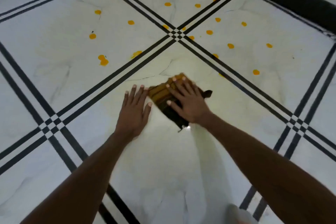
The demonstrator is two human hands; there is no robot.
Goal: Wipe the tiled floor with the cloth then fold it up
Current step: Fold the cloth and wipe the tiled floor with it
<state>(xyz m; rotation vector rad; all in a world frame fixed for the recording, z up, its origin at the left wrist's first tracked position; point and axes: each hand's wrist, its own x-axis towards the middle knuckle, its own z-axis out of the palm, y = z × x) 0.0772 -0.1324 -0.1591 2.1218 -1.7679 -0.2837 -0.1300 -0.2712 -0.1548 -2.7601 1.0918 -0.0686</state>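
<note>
A person's right hand point(189, 103) is pressing a folded brown cloth point(163, 97) flat against the white tiled floor point(163, 169), fingers spread. The left hand point(134, 111) is resting open just beside it, with orange spots point(103, 62) dotting the tiles beyond.

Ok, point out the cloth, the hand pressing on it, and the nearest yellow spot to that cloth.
cloth point(160, 96): head view, on its striped yellow part left of the hand.
right hand point(189, 104): head view, middle of its back.
nearest yellow spot point(215, 55): head view, its centre, by the black tile line.
</note>
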